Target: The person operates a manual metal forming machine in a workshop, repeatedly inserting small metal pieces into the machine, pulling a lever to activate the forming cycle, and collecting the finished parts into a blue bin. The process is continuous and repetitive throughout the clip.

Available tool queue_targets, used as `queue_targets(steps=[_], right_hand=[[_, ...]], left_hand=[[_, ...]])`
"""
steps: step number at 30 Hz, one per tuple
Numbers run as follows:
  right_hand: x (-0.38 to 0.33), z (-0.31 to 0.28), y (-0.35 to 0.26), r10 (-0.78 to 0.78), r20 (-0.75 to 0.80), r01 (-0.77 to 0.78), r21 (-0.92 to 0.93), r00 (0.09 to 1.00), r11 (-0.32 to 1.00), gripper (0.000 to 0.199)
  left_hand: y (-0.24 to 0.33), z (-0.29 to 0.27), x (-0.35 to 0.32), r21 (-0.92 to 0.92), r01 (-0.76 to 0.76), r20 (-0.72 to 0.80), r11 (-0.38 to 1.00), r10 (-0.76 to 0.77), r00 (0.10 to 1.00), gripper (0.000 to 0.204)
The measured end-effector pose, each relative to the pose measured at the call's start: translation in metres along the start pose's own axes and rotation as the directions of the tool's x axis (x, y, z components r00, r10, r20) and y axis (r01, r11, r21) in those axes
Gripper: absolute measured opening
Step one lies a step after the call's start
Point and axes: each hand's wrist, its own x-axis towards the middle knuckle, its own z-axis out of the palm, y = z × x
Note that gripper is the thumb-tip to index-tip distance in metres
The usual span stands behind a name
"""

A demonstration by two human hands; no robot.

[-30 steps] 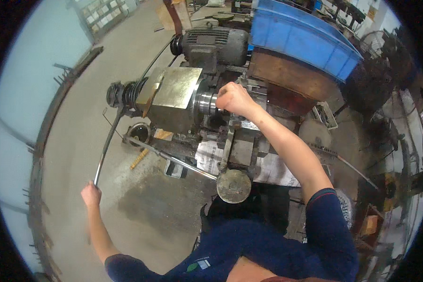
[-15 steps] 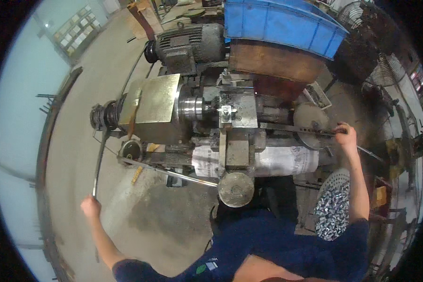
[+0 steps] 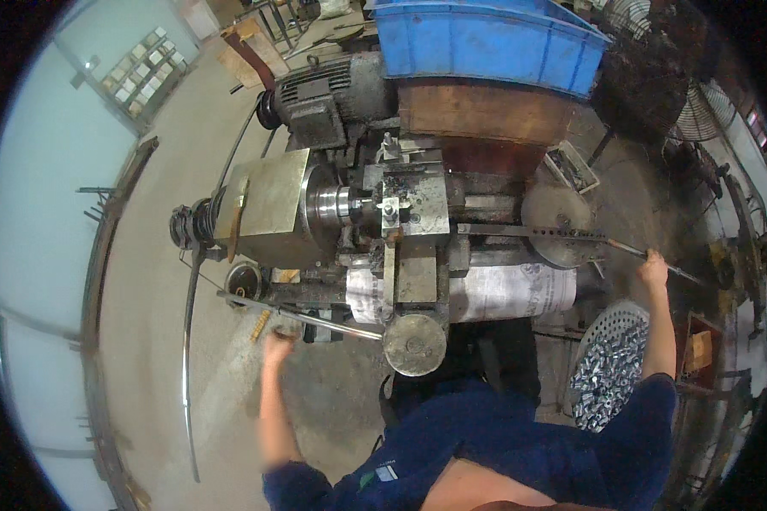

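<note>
In front of me stands a small lathe with a grey metal headstock cover [image 3: 267, 194], a shiny spindle nose [image 3: 325, 205] and a tool post [image 3: 390, 209]. My right hand [image 3: 654, 269] is closed round a metal lever rod [image 3: 629, 249], which joins a perforated flat bar [image 3: 511, 231] on the machine. My left hand [image 3: 278, 343] is just below a silver rod [image 3: 337, 328] that slants toward a round disc [image 3: 414, 345]. Its fingers are smeared, so contact with the rod is unclear. Farther left, a long lever [image 3: 187, 366] hangs with no hand on it.
A blue bin [image 3: 486, 47] sits on a wooden box [image 3: 486, 111] behind the lathe, beside a motor [image 3: 337, 89]. A perforated basket [image 3: 614, 328] of small metal pieces [image 3: 607, 375] is at my right. A white cloth sack [image 3: 511, 291] lies under the carriage.
My left hand has let go of the long left lever and moved right, to the silver rod. My right hand has shifted outward from the perforated bar along the lever rod.
</note>
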Motion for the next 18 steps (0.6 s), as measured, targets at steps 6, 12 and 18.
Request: queue_targets(steps=[6,12,18], right_hand=[[-0.023,-0.003,-0.016,-0.01,-0.022,0.008,-0.124,1.0,0.992,0.037],[-0.063,0.0,-0.015,-0.05,-0.217,0.051,-0.001,0.975,0.999,0.026],[-0.159,-0.036,-0.038,0.049,0.06,-0.059,0.169,0.997,0.984,0.043]], left_hand=[[-0.022,0.06,0.035,0.789,-0.272,0.057,0.55,0.376,0.925,0.029],[0.002,0.031,0.05,0.876,-0.318,0.181,0.364,0.363,0.914,0.03],[-0.028,-0.02,0.035,0.38,-0.316,0.074,0.869,0.312,0.947,0.034]])
